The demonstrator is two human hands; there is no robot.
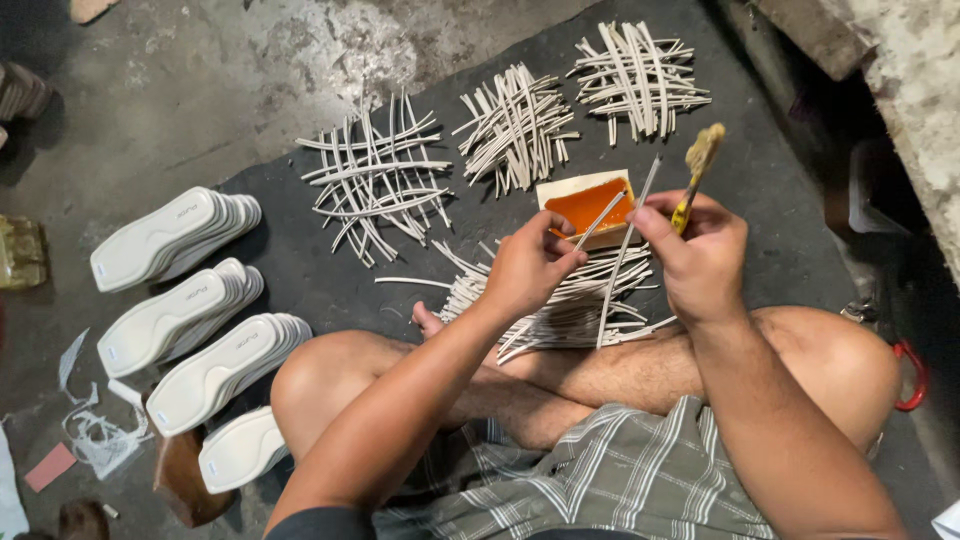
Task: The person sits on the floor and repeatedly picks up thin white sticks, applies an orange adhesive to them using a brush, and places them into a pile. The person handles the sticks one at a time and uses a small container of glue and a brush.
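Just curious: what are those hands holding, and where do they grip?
The left hand pinches a thin strip at its lower end. The right hand grips a brush by its yellow handle, plus another strip.

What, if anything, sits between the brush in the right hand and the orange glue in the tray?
Nothing visible blocks it. The brush in the right hand is above and right of the tray; only thin strips held between both hands cross nearby.

We are losing the red handle (912, 375) behind our right knee, and the green object (20, 252) is running off the left edge.
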